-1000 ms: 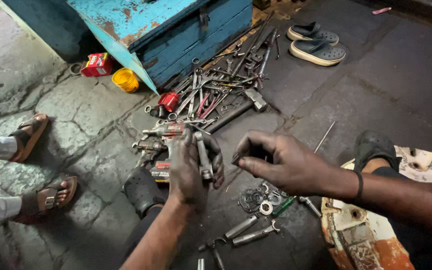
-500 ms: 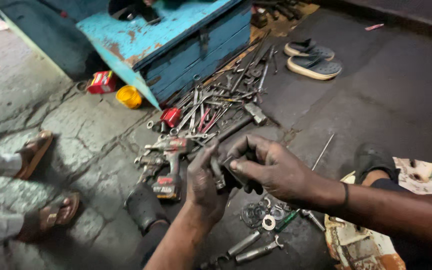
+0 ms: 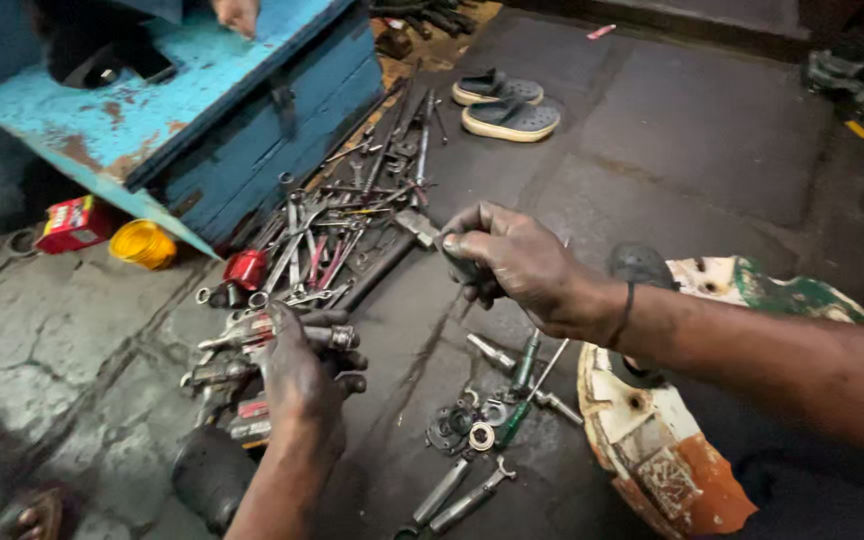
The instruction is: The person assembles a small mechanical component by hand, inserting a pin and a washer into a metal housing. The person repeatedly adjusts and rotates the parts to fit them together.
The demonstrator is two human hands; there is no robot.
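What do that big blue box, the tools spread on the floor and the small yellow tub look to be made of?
Blue box: likely painted steel, since rust shows through worn paint. Tools beside it: bare metal, grey and dully shiny, a few with red handles. Yellow tub: probably plastic, bright, even colour. Floor: dark stone or concrete slabs.

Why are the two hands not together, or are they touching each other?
Apart. The head view shows bare dark floor between the left hand, resting low on the tool pile, and the right hand, raised and gripping a small dark part.

Small red carton (image 3: 73, 222) beside yellow tub (image 3: 143, 244), left
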